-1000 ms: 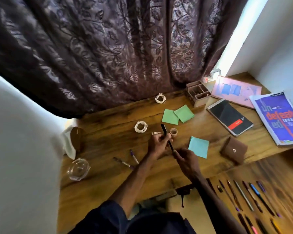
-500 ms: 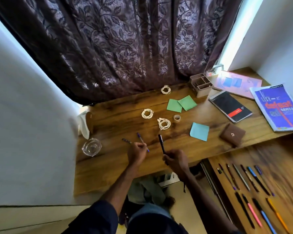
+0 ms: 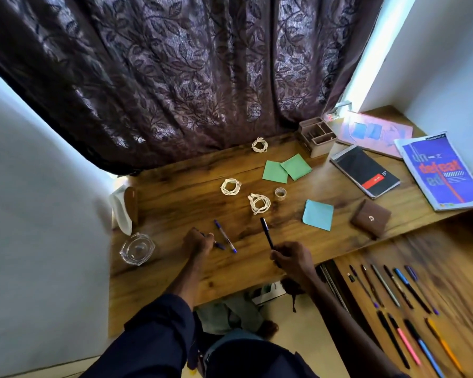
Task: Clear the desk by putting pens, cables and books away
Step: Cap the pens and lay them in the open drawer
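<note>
My right hand (image 3: 291,259) grips a black pen (image 3: 266,232) that points up and away over the wooden desk (image 3: 175,203). My left hand (image 3: 198,241) is closed on a dark pen (image 3: 219,245) lying on the desk; a blue-capped pen (image 3: 225,236) lies just right of it. Three coiled white cables sit further back: one (image 3: 259,145) near the curtain, one (image 3: 230,186) in the middle, one (image 3: 259,203) closest to me. A black notebook (image 3: 365,171), a blue book (image 3: 443,170) and a pink book (image 3: 377,132) lie at the right.
A pen organiser (image 3: 316,136), green sticky notes (image 3: 286,169), a blue note (image 3: 318,214), a tape roll (image 3: 280,192) and a brown pouch (image 3: 370,218) are on the desk. A glass lid (image 3: 137,249) sits at the left edge. Several pens lie in the open drawer (image 3: 388,290).
Both hands came apart: my left hand left the black pen and moved left and down onto the dark pen on the desk. My right hand kept the black pen. The view tilted back.
</note>
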{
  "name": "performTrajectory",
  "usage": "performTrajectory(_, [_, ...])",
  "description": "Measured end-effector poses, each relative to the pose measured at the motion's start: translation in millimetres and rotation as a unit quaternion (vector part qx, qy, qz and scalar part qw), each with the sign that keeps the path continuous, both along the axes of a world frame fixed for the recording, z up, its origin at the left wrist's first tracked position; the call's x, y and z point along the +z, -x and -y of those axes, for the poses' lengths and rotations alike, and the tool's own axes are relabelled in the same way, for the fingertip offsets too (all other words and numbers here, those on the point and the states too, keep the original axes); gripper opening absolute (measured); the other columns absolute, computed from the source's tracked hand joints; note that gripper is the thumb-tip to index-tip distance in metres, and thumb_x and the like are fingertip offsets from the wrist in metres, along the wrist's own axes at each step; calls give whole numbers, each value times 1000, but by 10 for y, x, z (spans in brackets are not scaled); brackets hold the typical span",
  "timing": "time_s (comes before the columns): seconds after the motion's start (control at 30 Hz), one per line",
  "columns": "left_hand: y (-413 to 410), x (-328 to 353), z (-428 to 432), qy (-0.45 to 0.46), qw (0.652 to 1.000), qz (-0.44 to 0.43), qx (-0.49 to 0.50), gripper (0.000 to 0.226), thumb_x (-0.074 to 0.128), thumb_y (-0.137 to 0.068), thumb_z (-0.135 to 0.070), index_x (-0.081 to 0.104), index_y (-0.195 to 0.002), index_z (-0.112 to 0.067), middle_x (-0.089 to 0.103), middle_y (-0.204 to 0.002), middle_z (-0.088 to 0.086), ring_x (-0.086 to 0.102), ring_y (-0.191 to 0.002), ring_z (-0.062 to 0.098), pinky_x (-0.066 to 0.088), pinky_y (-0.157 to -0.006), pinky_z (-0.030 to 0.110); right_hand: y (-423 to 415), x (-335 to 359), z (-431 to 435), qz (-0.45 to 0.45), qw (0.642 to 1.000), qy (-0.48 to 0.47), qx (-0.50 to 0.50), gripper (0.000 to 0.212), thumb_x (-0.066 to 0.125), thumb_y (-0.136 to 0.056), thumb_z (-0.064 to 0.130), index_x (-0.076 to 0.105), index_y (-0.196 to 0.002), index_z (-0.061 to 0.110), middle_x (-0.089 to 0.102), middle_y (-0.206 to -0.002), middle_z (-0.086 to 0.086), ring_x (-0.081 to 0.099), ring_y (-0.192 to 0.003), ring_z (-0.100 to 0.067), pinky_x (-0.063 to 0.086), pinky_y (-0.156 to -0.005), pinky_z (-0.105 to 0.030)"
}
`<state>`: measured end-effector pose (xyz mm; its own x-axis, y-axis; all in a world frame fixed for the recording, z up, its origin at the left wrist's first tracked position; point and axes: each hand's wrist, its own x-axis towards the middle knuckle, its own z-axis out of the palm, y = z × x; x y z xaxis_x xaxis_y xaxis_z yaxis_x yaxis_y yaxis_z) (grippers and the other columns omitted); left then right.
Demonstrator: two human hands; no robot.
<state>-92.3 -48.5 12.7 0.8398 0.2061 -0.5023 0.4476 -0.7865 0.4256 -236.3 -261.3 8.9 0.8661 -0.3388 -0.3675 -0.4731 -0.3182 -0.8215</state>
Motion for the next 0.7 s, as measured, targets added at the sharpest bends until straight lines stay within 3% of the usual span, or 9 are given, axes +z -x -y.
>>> performTrajectory(0.13, [-65, -36, 14, -20, 1000, 1, -16, 30, 70, -90, -26, 74, -108, -2, 77, -103, 12, 71, -79, 19, 41, -49, 23, -21, -23, 78, -2, 1000, 0, 3, 11, 72, -92, 25, 76, -87, 16, 75, -81, -2, 72, -72, -15, 55, -59, -20])
performTrajectory(0.23, [-100, -15, 29, -62, 996, 47, -36, 33, 66, -88, -33, 77, -102, -6, 77, -102, 13, 73, -92, 28, 54, -67, 30, -46, -24, 162, -8, 1000, -6, -10, 13, 70, -93, 27, 76, -88, 17, 74, -82, 0, 69, -69, -10, 52, -55, -15])
performTrajectory(0.3, [-121, -25, 86, -64, 992, 92, -57, 32, 64, -89, -36, 78, -96, -9, 78, -96, 10, 74, -92, 28, 56, -71, 32, -62, -29, 223, -10, 999, -17, -31, 12, 70, -93, 28, 76, -87, 18, 75, -81, 1, 69, -70, -10, 53, -56, -17])
performTrajectory(0.4, [-96, -41, 339, 32, 987, 129, -95, 20, 68, -91, -33, 74, -96, -15, 78, -92, 3, 69, -71, 11, 52, -56, 21, -38, -44, 308, -18, 998, -23, -62, 13, 69, -93, 31, 76, -91, 20, 74, -87, 6, 70, -79, -8, 51, -61, -18])
performTrajectory(0.53, [6, 7, 970, 149, 955, 157, -202, 22, 73, -90, -28, 64, -107, -16, 71, -94, -8, 64, -67, 0, 43, -51, 7, 146, -72, 496, -18, 990, -23, -139, 13, 69, -93, 34, 76, -94, 23, 73, -94, 10, 69, -86, -6, 47, -64, -16])
performTrajectory(0.6, [85, 47, 1316, 191, 928, 164, -276, 23, 71, -91, -23, 61, -111, -18, 67, -99, -11, 67, -73, 2, 46, -50, 8, 268, -63, 607, -10, 983, -33, -178, 12, 70, -92, 31, 77, -93, 22, 74, -92, 9, 70, -84, -6, 48, -60, -12])
performTrajectory(0.7, [234, 60, 1850, 234, 887, 153, -366, 15, 67, -92, -14, 69, -106, -15, 72, -102, -6, 73, -87, 13, 60, -73, 29, 481, -17, 811, -4, 970, -36, -239, 11, 72, -90, 26, 80, -89, 18, 76, -86, 8, 71, -79, -5, 47, -57, -8])
